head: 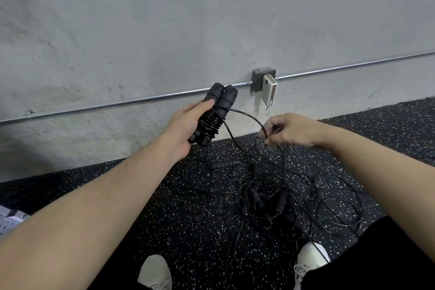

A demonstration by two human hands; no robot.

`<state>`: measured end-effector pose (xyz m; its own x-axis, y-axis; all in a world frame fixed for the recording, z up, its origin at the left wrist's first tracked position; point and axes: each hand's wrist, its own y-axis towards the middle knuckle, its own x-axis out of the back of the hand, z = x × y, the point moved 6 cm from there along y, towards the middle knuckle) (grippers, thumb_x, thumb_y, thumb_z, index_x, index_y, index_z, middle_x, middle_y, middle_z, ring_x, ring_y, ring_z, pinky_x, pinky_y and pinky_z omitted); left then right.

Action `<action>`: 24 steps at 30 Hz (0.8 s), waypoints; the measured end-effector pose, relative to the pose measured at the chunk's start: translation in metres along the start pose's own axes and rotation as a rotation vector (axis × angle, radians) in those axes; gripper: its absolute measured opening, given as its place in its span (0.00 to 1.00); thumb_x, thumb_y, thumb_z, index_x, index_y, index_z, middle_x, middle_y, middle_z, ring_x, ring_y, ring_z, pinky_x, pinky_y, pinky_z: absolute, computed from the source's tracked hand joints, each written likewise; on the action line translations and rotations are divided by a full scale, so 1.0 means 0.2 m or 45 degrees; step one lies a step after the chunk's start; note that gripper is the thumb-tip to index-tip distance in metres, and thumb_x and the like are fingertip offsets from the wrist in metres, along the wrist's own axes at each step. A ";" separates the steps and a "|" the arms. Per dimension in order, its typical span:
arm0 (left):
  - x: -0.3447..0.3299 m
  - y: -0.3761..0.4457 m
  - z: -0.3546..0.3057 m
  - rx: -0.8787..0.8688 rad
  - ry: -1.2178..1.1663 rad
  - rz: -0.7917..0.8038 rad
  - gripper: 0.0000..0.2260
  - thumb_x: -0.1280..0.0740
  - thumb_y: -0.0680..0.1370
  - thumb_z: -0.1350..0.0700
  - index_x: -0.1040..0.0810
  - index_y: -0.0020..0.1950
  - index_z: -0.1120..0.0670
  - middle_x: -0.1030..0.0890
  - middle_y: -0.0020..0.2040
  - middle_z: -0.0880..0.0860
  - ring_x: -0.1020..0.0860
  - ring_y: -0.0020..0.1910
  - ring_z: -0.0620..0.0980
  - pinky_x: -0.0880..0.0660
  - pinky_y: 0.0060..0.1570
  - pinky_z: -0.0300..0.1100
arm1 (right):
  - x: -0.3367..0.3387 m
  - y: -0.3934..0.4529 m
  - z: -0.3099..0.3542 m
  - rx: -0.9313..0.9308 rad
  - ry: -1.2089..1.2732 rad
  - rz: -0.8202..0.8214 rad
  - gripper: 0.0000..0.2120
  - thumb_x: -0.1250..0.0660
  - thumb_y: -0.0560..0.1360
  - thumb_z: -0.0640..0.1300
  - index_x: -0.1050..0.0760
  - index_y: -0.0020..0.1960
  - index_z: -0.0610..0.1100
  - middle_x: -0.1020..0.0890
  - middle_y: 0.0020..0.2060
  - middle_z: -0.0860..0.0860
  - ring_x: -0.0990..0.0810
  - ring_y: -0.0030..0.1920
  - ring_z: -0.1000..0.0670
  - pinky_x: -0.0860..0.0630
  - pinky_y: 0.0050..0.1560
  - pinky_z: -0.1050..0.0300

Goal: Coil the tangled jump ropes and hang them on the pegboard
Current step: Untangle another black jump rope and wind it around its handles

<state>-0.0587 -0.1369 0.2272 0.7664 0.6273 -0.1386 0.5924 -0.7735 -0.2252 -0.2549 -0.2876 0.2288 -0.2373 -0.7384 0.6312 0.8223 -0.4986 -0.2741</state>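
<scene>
While the left hand (186, 122) grips two black foam handles (213, 113) wrapped in thin black cord, the right hand (290, 130) pinches that cord's loose end (247, 116). More tangled black jump ropes (270, 195) sit on the speckled black rubber floor (188, 219), just below the hands.

Left hand (186, 122): fingers hidden behind the paired handles (213, 114); only the thumb shows. Right hand (290, 129): fingertips curl out of sight around the cord (249, 117), so the exact contact cannot be read. Tangled pile (266, 198), centre right of the frame: the number of ropes cannot be told; black cords merge with the speckled floor (164, 207). Perforated panel (9, 221): cut by the left edge. Both shoes (155, 273): cut by the lower edge.
</scene>
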 end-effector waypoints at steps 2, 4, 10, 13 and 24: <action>-0.01 0.00 0.00 -0.016 0.045 0.011 0.16 0.23 0.74 0.49 0.17 0.61 0.48 0.13 0.52 0.58 0.15 0.48 0.60 0.20 0.51 0.57 | -0.01 -0.02 0.06 0.047 -0.009 -0.044 0.10 0.29 0.78 0.44 0.22 0.59 0.51 0.17 0.55 0.53 0.19 0.54 0.55 0.25 0.57 0.60; -0.04 -0.01 0.01 -0.031 0.056 0.017 0.15 0.22 0.74 0.49 0.17 0.59 0.47 0.14 0.53 0.58 0.15 0.48 0.61 0.20 0.52 0.58 | -0.03 -0.04 0.15 0.096 -0.027 -0.036 0.17 0.33 0.79 0.55 0.27 0.67 0.56 0.21 0.57 0.59 0.22 0.57 0.59 0.29 0.53 0.64; -0.08 0.00 0.03 -0.045 0.024 -0.037 0.12 0.22 0.71 0.47 0.16 0.52 0.45 0.13 0.50 0.54 0.17 0.46 0.58 0.24 0.48 0.57 | -0.18 0.02 0.25 0.161 0.115 -0.090 0.17 0.24 0.72 0.56 0.25 0.53 0.49 0.21 0.41 0.54 0.25 0.33 0.63 0.30 0.35 0.69; -0.07 0.00 0.02 -0.030 0.022 -0.040 0.08 0.22 0.69 0.45 0.16 0.45 0.43 0.13 0.48 0.55 0.19 0.46 0.58 0.26 0.49 0.58 | -0.17 0.05 0.26 0.202 0.082 -0.169 0.08 0.26 0.76 0.44 0.25 0.44 0.48 0.22 0.32 0.57 0.32 0.24 0.62 0.35 0.29 0.66; -0.07 -0.02 0.01 0.176 -0.054 0.123 0.18 0.34 0.79 0.46 0.19 0.61 0.57 0.17 0.43 0.55 0.20 0.35 0.52 0.23 0.36 0.43 | -0.10 0.03 0.30 0.262 0.265 -0.083 0.13 0.40 0.83 0.57 0.20 0.51 0.52 0.28 0.26 0.60 0.34 0.30 0.53 0.34 0.31 0.61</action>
<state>-0.0726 -0.1427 0.2286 0.8050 0.5564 -0.2062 0.4746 -0.8123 -0.3390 -0.2138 -0.2491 0.2590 -0.3763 -0.7956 0.4748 0.8844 -0.4611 -0.0718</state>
